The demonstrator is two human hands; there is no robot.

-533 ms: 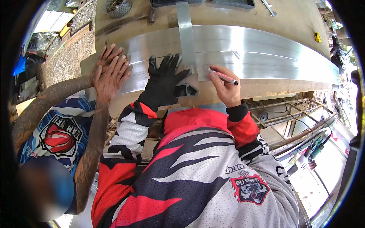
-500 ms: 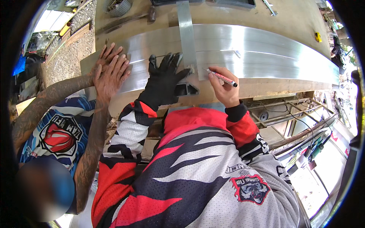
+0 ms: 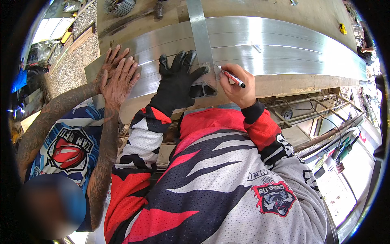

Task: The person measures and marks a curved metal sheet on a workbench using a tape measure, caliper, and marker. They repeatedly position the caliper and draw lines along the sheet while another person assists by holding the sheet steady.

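Bright aluminium fills the far side of the bench: a long ribbed metal sheet [image 3: 284, 49] lies flat along the wooden worktable [image 3: 284, 83], running from the left end far out to the right. It looks stiff along its ribs but thin, so I judge it light for its length, slick on the face and sharp at the cut edges; it is best held down with flat palms on the face, or carried by the long edges with gloves. Across it, running near to far, lies a narrow metal strip [image 3: 200, 34] used as a straightedge, its near end at the sheet's near edge.

At the left end a co-worker's two bare hands [image 3: 118, 77] press flat on the sheet, one laid partly over the other, fingers spread.

The person's left hand [image 3: 178, 81], in a black glove, is spread open and pushed flat on the sheet just left of the strip, its fingertips touching the strip's edge. The right hand [image 3: 239, 87] is closed around a red marker [image 3: 232, 77], whose tip points at the strip's near right edge, where a small dark bracket [image 3: 201, 90] sits at the sheet's rim.

On the far left of the table lie a roll of wire mesh [image 3: 118, 6] and a hammer [image 3: 134, 18], well apart from the hands.
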